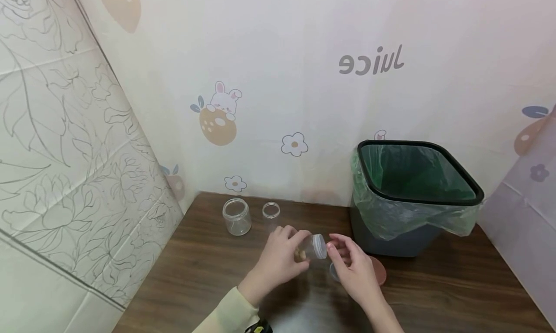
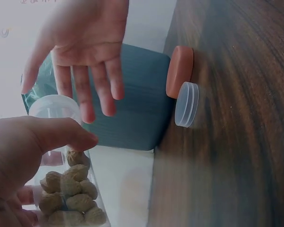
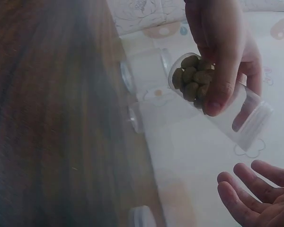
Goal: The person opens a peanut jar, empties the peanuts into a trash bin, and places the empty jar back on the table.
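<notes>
Backwards "Juice" lettering (image 1: 377,63) on the wall sheet (image 1: 321,96) beyond both hands. Left hand (image 1: 280,258) grips a tilted, clear cylindrical jar (image 1: 309,247) of wrinkled brown nuts (image 2: 75,189); right hand (image 1: 354,268), fingers spread, just beside its ribbed translucent lid (image 1: 320,246). Green-lined plastic bin (image 1: 391,246) beyond right hand.

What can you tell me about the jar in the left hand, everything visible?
The jar is a clear cylinder, glass or plastic, hard to tell, with a pale, ridged, translucent lid on it. Brown, wrinkled nuts lie toward its base. It is held above the table, tilted, its lid end higher and toward the right hand. The left hand grips it around the body; the right hand is near the lid, not gripping it.
</notes>
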The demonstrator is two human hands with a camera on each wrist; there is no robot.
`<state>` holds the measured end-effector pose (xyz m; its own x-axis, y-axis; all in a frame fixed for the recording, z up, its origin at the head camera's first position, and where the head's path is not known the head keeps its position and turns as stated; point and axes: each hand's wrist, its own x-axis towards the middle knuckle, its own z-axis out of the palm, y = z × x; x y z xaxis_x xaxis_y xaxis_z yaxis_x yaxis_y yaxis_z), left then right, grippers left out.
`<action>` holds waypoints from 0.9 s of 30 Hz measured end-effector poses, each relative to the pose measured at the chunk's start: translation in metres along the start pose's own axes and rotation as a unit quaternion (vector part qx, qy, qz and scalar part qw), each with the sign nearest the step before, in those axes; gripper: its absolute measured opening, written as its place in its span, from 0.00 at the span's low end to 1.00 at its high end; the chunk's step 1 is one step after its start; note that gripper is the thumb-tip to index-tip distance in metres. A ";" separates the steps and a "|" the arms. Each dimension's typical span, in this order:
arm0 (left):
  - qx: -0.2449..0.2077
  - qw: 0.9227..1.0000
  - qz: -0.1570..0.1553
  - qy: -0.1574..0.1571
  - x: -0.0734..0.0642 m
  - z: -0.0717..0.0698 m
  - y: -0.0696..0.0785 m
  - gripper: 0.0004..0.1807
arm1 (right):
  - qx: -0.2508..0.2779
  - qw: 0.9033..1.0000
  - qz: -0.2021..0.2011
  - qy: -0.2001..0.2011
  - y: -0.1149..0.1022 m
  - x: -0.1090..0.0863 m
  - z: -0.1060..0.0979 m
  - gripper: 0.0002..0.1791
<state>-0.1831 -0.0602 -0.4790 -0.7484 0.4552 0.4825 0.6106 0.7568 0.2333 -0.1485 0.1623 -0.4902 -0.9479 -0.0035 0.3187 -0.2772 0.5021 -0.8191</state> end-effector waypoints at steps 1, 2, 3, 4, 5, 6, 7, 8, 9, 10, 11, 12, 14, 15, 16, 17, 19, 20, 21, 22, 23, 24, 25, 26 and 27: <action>-0.001 1.000 -0.003 -0.004 -0.001 0.002 0.000 0.35 | 0.004 1.000 0.004 -0.003 0.002 0.000 0.002 0.18; -0.002 1.000 -0.005 -0.007 -0.002 0.003 0.000 0.35 | 0.009 1.000 0.007 -0.007 0.004 -0.001 0.005 0.18; -0.002 1.000 -0.007 -0.008 -0.003 0.005 -0.001 0.35 | 0.014 1.000 0.012 -0.011 0.005 -0.001 0.007 0.18; -0.004 1.000 -0.009 -0.009 -0.004 0.007 -0.001 0.35 | 0.019 1.000 0.018 -0.014 0.007 -0.002 0.009 0.19; -0.004 1.000 -0.012 -0.010 -0.005 0.009 -0.001 0.35 | 0.023 0.999 0.025 -0.016 0.008 -0.002 0.011 0.19; -0.004 1.000 -0.014 -0.009 -0.007 0.012 -0.001 0.35 | 0.027 0.999 0.033 -0.019 0.010 -0.002 0.012 0.20; -0.003 1.000 -0.015 -0.009 -0.008 0.014 -0.001 0.35 | 0.032 0.998 0.040 -0.021 0.011 -0.002 0.014 0.20; -0.001 1.000 -0.017 -0.008 -0.009 0.016 -0.001 0.35 | 0.038 0.998 0.047 -0.024 0.012 -0.002 0.016 0.21; 0.000 1.000 -0.018 -0.007 -0.010 0.018 -0.002 0.35 | 0.041 0.997 0.054 -0.026 0.013 -0.003 0.017 0.21; 0.000 1.000 -0.020 -0.007 -0.012 0.020 -0.002 0.35 | 0.043 0.997 0.058 -0.028 0.013 -0.003 0.019 0.21; 0.000 1.000 -0.022 -0.007 -0.013 0.022 -0.002 0.35 | 0.044 0.997 0.060 -0.030 0.014 -0.003 0.020 0.21; -0.001 1.000 -0.023 -0.008 -0.014 0.024 -0.002 0.35 | 0.045 0.997 0.062 -0.032 0.015 -0.003 0.021 0.20; -0.004 1.000 -0.026 -0.011 -0.016 0.027 -0.001 0.36 | 0.044 0.996 0.064 -0.034 0.017 -0.003 0.023 0.19; -0.005 1.000 -0.026 -0.012 -0.017 0.029 -0.001 0.36 | 0.043 0.996 0.067 -0.034 0.018 -0.004 0.023 0.19; -0.006 1.000 -0.026 -0.015 -0.017 0.030 -0.001 0.36 | 0.042 0.996 0.072 -0.034 0.019 -0.004 0.024 0.18; -0.005 0.999 -0.026 -0.017 -0.018 0.031 -0.001 0.37 | 0.042 0.995 0.078 -0.035 0.020 -0.004 0.025 0.18; -0.003 0.999 -0.026 -0.021 -0.019 0.033 -0.001 0.37 | 0.043 0.994 0.094 -0.038 0.023 -0.004 0.026 0.17; -0.003 0.999 -0.027 -0.024 -0.019 0.034 -0.002 0.37 | 0.044 0.993 0.102 -0.040 0.024 -0.004 0.027 0.17; -0.003 0.999 -0.029 -0.026 -0.019 0.035 -0.002 0.37 | 0.045 0.992 0.113 -0.043 0.026 -0.004 0.029 0.17; -0.002 0.999 -0.030 -0.028 -0.020 0.035 -0.003 0.37 | 0.044 0.991 0.120 -0.045 0.027 -0.005 0.030 0.18; -0.002 0.999 -0.031 -0.029 -0.020 0.036 -0.003 0.37 | 0.042 0.990 0.125 -0.048 0.028 -0.005 0.031 0.19; -0.002 0.999 -0.033 -0.031 -0.021 0.036 -0.003 0.37 | 0.041 0.989 0.130 -0.049 0.029 -0.005 0.032 0.20; -0.002 0.999 -0.034 -0.032 -0.021 0.037 -0.004 0.37 | 0.039 0.989 0.133 -0.050 0.029 -0.004 0.034 0.21; -0.001 0.999 -0.036 -0.033 -0.021 0.038 -0.004 0.37 | 0.036 0.989 0.135 -0.051 0.030 -0.004 0.035 0.23; 0.000 0.999 -0.036 -0.034 -0.022 0.038 -0.005 0.37 | 0.034 0.989 0.137 -0.051 0.030 -0.004 0.036 0.24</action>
<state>-0.1799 -0.0558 -0.5229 -0.8066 0.4300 0.4055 0.5541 0.7890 0.2656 -0.1585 0.1461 -0.5334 -0.9989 0.0354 0.0323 -0.0135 0.4373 -0.8992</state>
